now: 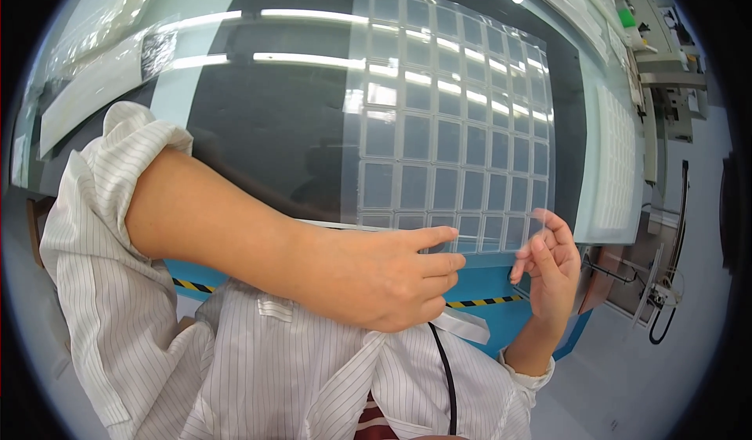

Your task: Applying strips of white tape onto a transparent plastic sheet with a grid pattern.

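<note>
A clear plastic sheet (415, 145) with a grid of rectangular cells lies over the dark mat, its near edge reaching past the table edge toward me. My left hand (392, 275) reaches across from the left. Its index finger rests over the sheet's near edge, the other fingers curl beside it, and the thumb is hidden. At the near right corner, my right hand (554, 267) pinches the sheet between thumb and fingers. Through the clear plastic, part of the right fingers and the blue surface below show.
The black mat (266, 126) covers the table and reflects ceiling lights. Clear plastic sheets (94, 91) lie at the left, and more gridded sheets (615, 158) at the right. Machine parts (674, 79) stand beyond the right side. Yellow-black tape (486, 302) runs along the blue near surface.
</note>
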The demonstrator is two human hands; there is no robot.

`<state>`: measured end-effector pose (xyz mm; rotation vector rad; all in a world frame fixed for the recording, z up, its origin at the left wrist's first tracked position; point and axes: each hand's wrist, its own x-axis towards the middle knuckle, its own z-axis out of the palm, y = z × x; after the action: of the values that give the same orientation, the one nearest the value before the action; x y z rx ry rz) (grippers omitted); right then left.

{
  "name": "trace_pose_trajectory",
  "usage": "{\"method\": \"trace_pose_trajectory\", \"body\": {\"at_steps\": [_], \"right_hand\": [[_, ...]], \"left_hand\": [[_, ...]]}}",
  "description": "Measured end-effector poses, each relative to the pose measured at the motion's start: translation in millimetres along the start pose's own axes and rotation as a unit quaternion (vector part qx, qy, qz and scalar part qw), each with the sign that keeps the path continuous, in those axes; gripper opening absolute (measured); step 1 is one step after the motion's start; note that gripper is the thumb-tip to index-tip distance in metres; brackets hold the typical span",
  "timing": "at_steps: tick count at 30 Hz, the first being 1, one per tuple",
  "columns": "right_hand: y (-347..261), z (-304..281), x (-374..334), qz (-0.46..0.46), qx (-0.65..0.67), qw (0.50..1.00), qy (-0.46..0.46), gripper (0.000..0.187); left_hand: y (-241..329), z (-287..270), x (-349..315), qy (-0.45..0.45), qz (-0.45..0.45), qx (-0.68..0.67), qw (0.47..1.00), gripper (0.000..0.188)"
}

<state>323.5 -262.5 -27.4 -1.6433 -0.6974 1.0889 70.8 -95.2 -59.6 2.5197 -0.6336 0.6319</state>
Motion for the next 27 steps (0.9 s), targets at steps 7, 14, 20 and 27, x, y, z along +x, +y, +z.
{"method": "trace_pose_trajectory", "body": {"at_steps": [7, 14, 20, 27], "right_hand": [[4.8, -1.0, -2.8, 0.019, 0.059, 0.998, -0.022, 0.04], [6.3, 17.8, -6.7, -0.045, 0.09, 0.994, -0.029, 0.057], [-1.5, 39.6, -8.8, -0.088, 0.011, 0.996, -0.029, 0.058], [-12.0, -9.1, 20.2, -0.153, 0.007, 0.983, 0.104, 0.039]], "left_hand": [[2.9, 6.9, -7.9, 0.027, 0.012, 0.02, 0.999, 0.019], [6.5, 8.0, -10.8, 0.023, 0.022, 0.04, 0.999, 0.018], [4.2, 2.8, -7.6, 0.021, 0.035, 0.025, 0.999, 0.02], [2.5, -4.0, 3.2, 0.002, 0.042, -0.02, 0.999, 0.016]]}}
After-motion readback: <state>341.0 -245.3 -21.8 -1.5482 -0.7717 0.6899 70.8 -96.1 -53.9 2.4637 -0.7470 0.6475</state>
